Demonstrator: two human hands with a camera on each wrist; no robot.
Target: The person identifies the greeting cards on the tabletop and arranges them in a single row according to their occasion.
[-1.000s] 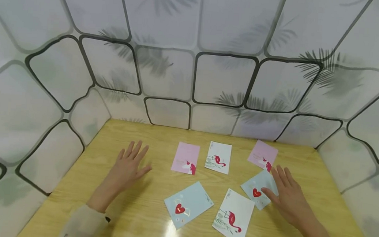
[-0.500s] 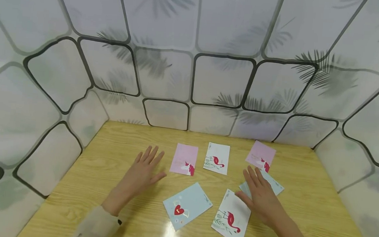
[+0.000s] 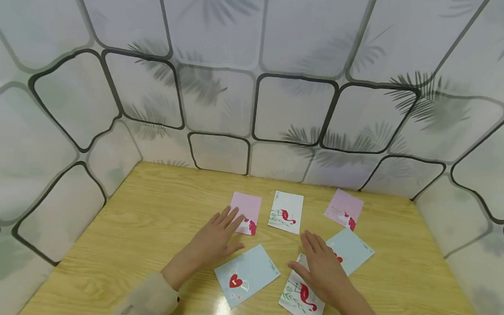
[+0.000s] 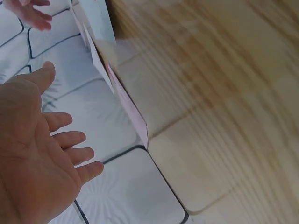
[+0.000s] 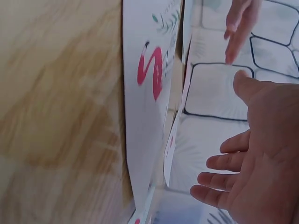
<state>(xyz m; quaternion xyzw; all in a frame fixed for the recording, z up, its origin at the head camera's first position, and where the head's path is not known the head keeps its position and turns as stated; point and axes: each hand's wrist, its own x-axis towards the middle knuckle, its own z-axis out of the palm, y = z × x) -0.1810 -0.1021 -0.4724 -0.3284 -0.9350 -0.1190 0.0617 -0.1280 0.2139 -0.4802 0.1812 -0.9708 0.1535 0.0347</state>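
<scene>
Hovering empty, fingers extended, left hand [image 3: 210,243] near the mid-frame unicorn card [image 3: 248,204] and right hand [image 3: 324,272] near the lower-centre flamingo card [image 3: 302,301] would probably best pinch edges.

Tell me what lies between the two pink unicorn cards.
The far white flamingo card, with bare tabletop on either side, as the head view shows.
</scene>
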